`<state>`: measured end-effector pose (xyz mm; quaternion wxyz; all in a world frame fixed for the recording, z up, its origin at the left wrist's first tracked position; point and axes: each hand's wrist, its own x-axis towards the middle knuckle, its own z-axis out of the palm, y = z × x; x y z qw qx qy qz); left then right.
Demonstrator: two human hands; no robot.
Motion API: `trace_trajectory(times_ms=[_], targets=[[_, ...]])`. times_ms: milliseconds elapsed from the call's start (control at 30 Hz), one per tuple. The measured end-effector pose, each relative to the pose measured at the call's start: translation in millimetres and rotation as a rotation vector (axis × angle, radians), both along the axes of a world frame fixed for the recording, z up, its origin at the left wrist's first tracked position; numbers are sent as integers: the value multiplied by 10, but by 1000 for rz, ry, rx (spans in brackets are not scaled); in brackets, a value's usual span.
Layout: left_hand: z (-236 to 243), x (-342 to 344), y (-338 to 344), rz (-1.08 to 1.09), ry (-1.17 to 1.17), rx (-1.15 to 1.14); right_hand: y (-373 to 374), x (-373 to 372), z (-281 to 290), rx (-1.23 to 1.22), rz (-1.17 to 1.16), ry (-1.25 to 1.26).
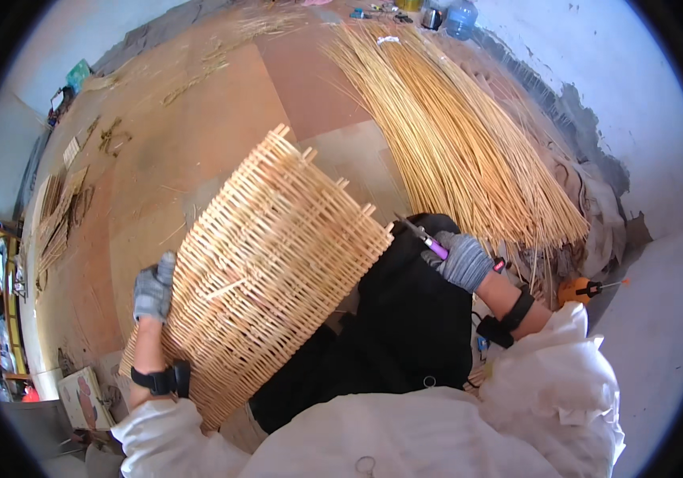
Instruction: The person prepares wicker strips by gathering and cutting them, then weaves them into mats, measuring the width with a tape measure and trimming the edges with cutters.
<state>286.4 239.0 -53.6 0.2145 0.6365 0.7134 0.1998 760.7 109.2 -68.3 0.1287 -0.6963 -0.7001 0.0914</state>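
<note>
A woven wicker panel [270,271] of pale rods lies tilted across my lap, stubs of thicker stakes jutting from its upper right edge. My left hand [154,291], in a grey knit glove, is closed on the panel's left edge. In my right hand [465,261], gloved alike, is a purple-handled cutting tool [435,246]. Its dark metal tip points up and left, just off the panel's right corner; whether it is shears or a knife is unclear. One loose bit of rod [227,288] shows on the weave.
A large bundle of long rods [461,151] lies to the right, tied near its far end. Dark wooden strips [62,207] rest at far left. An orange tool [577,291] is by my right forearm. A kettle [432,17] and blue water jug [461,20] stand far back.
</note>
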Motion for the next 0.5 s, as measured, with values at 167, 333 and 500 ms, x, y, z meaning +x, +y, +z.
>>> trace_trajectory(times_ms=[167, 333, 500], targets=[[-234, -136, -399, 84, -56, -21, -100, 70, 269, -365, 9, 448], [-664, -304, -667, 143, -301, 67, -170, -65, 482, -322, 202, 416], [-782, -205, -861, 139, -361, 169, -211, -144, 514, -454, 270, 256]])
